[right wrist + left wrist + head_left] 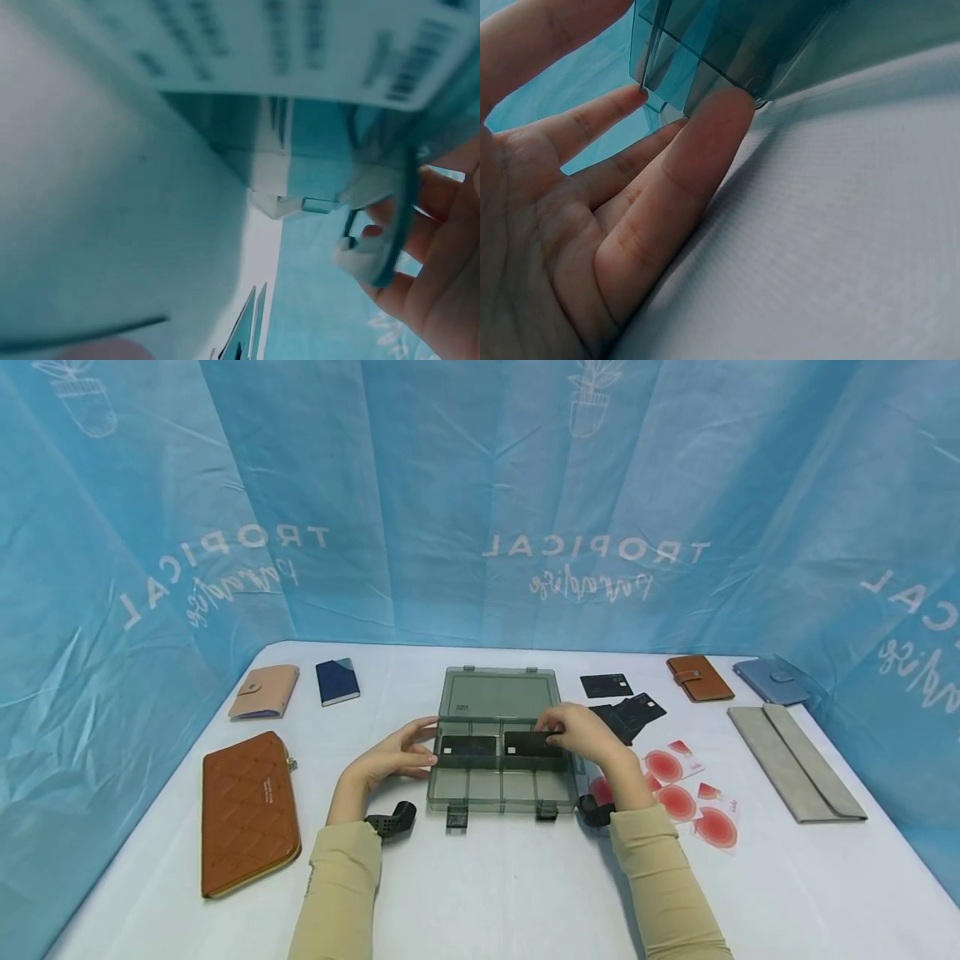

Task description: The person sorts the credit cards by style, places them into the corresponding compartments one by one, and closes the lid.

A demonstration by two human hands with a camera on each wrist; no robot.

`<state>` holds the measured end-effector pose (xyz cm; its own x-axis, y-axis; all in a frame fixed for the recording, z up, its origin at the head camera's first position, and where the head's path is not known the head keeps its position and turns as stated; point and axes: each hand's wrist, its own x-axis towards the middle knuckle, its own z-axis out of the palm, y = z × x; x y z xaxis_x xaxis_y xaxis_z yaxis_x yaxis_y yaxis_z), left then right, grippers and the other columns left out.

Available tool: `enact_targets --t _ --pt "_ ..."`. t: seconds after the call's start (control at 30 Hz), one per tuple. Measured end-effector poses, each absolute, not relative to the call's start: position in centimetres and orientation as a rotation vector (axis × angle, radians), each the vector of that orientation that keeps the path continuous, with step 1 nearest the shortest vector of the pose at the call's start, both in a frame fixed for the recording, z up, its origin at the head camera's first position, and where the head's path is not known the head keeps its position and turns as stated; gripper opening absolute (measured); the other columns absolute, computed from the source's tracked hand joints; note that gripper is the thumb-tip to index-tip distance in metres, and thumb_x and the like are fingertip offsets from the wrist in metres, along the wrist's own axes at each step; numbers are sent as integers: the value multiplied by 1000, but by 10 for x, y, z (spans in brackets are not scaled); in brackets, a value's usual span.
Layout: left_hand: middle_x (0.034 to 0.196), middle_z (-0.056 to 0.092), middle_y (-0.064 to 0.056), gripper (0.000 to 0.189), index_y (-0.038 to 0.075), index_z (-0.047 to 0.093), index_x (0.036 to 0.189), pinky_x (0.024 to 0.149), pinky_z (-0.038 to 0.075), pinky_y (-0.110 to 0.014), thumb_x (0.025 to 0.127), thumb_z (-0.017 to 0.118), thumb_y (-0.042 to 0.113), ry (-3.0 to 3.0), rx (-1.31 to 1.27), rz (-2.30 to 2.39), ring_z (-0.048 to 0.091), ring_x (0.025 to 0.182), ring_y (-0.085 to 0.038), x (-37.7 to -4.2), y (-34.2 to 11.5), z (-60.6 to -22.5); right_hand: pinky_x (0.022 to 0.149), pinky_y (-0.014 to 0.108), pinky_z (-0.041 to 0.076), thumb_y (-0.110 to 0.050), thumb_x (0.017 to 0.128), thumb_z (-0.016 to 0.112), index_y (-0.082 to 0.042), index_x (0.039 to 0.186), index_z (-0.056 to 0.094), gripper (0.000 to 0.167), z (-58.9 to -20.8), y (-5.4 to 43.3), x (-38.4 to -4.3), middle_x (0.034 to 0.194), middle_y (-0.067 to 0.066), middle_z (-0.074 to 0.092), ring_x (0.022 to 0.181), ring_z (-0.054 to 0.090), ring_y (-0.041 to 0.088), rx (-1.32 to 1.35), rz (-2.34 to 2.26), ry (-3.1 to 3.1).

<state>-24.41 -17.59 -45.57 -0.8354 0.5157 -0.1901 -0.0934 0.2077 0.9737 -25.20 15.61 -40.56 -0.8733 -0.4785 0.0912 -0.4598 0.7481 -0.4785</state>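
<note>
A translucent grey-green divided box (pixel 483 789) lies at the middle of the table with its lid (pixel 498 693) raised at the back. Two black chip cards lie across its compartments, the left card (pixel 471 750) and the right card (pixel 528 743). My left hand (pixel 390 756) rests its fairly straight fingers and thumb against the box's left wall; the left wrist view has this hand (pixel 622 187) touching the clear side. At the right card's outer end, my right hand (pixel 588 731) pinches it between thumb and fingers. The box's side hides part of the right hand (pixel 442 255) in its wrist view.
Black cards (pixel 607 685) and red-and-white cards (pixel 677 802) lie right of the box. Further right are a brown card holder (pixel 701 678), a blue one (pixel 771 681) and a grey pouch (pixel 795 764). On the left lie a brown zip wallet (pixel 247 814), beige holder (pixel 265 690) and navy booklet (pixel 337 682).
</note>
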Motion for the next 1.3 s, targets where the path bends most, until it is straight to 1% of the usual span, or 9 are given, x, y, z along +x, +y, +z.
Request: enact_targets --t 0.1,0.3,0.5,0.67,0.8,0.9,1.1,1.2,1.3 --pt "151 16 -19 79 14 17 149 87 50 -42 85 64 10 2008 393 1669 55 105 -26 -244 -176 -456 73 36 49 -2 79 70 -13 95 69 19 -408 155 -253 86 1 61 82 56 18 -797 -708 2934" --pt "151 16 -19 80 15 17 149 87 50 -42 85 65 10 2010 392 1665 55 106 -26 -244 -176 -456 75 37 50 0 78 71 -12 96 69 22 -409 152 -253 85 2 63 82 59 19 -785 -601 2995" --pt "152 16 -17 79 18 18 149 87 50 -42 85 65 11 2011 387 1671 55 106 -25 -246 -176 -455 74 38 49 -5 74 75 -14 94 72 22 -408 150 -252 88 3 61 83 58 22 -832 -413 3106" --pt "151 15 -19 81 15 17 149 87 50 -41 84 65 12 2006 407 1672 55 105 -25 -245 -176 -454 71 39 46 -8 71 78 -15 89 75 20 -410 150 -251 86 2 57 81 54 23 -839 -336 3158" --pt "151 14 -21 81 12 15 149 86 50 -41 85 64 12 2004 424 1662 54 105 -25 -245 -177 -454 72 38 47 -7 74 75 -14 91 73 18 -411 151 -252 87 2 58 82 55 22 -822 -422 3159" --pt "151 16 -19 79 14 17 149 85 51 -41 86 64 11 2007 400 1668 54 106 -25 -244 -178 -453 73 39 48 -7 77 73 -13 94 71 18 -410 154 -254 89 3 60 84 56 22 -808 -528 3164" --pt "151 18 -17 77 16 18 149 86 51 -41 86 63 10 2018 386 1666 54 106 -25 -246 -177 -453 72 42 46 -11 81 69 -10 99 70 18 -403 176 -260 91 10 61 83 55 25 -624 -753 3174" --pt "151 17 -18 78 15 17 149 86 51 -41 86 62 10 2014 397 1663 54 106 -25 -245 -176 -453 74 46 47 -12 84 65 -7 104 68 20 -404 195 -265 99 14 62 87 57 29 -451 -838 3161" --pt "151 16 -19 78 14 16 149 86 50 -41 86 62 10 2010 397 1659 54 107 -26 -244 -176 -454 80 51 45 -15 86 63 -4 112 64 28 -407 215 -270 109 20 59 97 56 35 -235 -847 3126"
